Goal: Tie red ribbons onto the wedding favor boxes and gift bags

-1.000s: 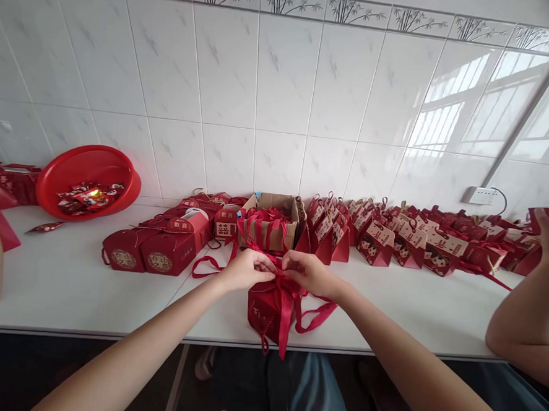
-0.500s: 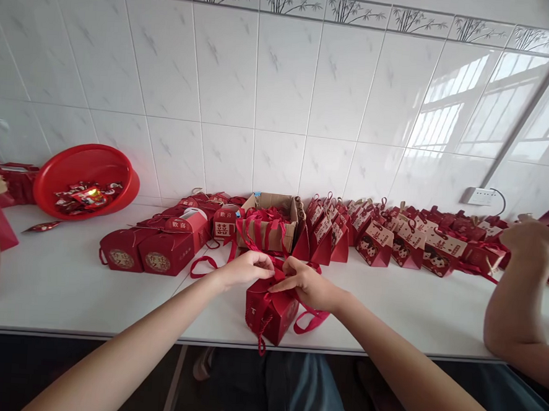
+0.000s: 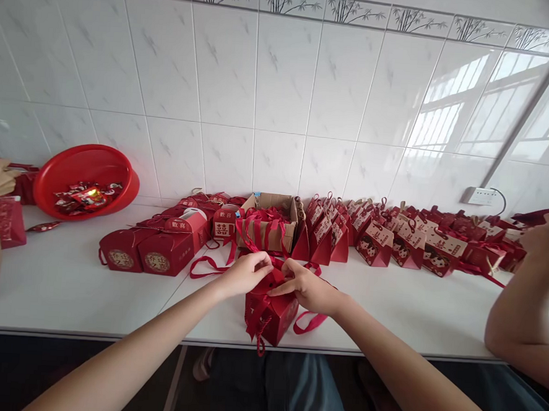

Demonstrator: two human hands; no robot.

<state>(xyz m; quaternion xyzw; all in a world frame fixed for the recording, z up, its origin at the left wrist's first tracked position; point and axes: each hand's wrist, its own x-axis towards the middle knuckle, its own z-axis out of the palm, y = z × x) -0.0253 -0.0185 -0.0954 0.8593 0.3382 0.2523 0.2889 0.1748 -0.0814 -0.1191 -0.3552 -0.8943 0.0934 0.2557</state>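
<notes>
A small red gift box (image 3: 279,320) stands near the table's front edge, with a corded loop (image 3: 261,343) hanging down its front. Red ribbon (image 3: 312,323) lies across its top, and a loose length curls on the table to its right. At the upper left of the box, my left hand (image 3: 250,272) is closed in a pinch on the ribbon. My right hand (image 3: 307,288) pinches the ribbon from the right, its index finger pointing across the lid. The fingertips partly hide the ribbon where it crosses the lid.
Behind the box is a cardboard carton (image 3: 272,237) of red ribbons. Finished red boxes (image 3: 164,254) stand left, and rows of peaked boxes (image 3: 374,242) stand right. A red basin (image 3: 90,182) holds wrapped sweets. Other people's arms (image 3: 517,301) reach in at both sides.
A ribbon end now hangs further left over the box's front. My hands have barely moved. The person at left has shifted a red packet right, and the hand at right has moved.
</notes>
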